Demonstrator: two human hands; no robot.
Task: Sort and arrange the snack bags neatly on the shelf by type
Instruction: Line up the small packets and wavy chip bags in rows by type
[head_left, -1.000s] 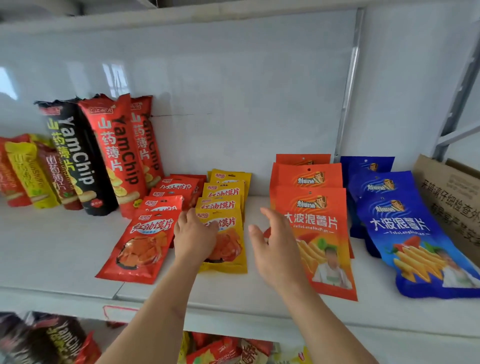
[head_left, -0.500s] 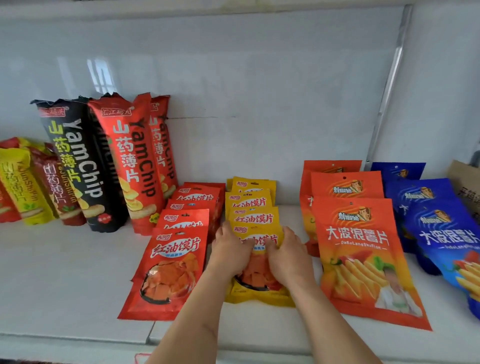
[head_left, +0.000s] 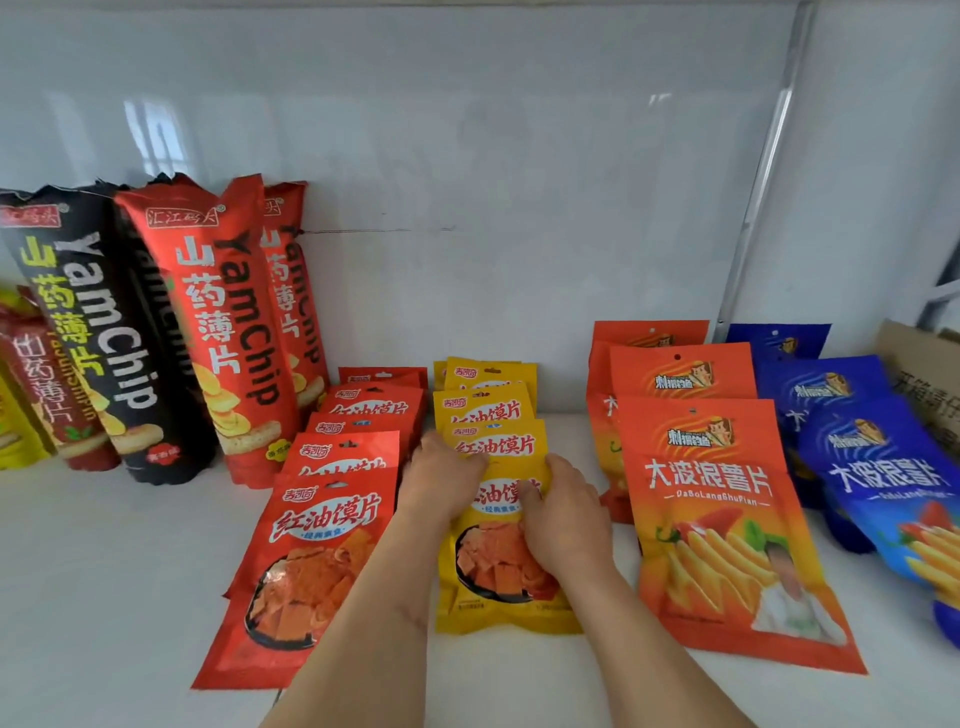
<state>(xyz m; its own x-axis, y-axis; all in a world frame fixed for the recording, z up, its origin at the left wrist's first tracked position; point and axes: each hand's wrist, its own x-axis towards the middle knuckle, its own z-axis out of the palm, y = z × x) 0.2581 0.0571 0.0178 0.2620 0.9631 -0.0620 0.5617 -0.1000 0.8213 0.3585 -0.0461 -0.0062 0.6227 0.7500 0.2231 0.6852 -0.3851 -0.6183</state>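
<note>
Yellow snack bags (head_left: 491, 410) form a single overlapping row on the white shelf (head_left: 104, 571), running from the back wall toward the front edge. The front yellow bag (head_left: 498, 571) lies flat, face up, nearest the camera. Both hands rest on its upper half. The left hand (head_left: 441, 480) covers the bag's upper left corner, fingers curled down over the edge, grasping it. The right hand (head_left: 563, 512) covers the upper right part, fingers curled onto the bag face and gripping it.

Adjacent rows:
- Red snack bags (head_left: 332, 525) lie in an overlapping row just left of the yellow row, the front one tilted slightly.
- Orange potato chip bags (head_left: 706, 499) lie in a row just right of the yellow row.
- Blue potato chip bags (head_left: 878, 467) lie further right, beside the orange row.
- Red YamChip tubes (head_left: 228, 332) and black YamChip tubes (head_left: 98, 332) lean against the back wall at the left.
- A cardboard box (head_left: 924, 374) sits at the far right edge, partly out of view.
</note>
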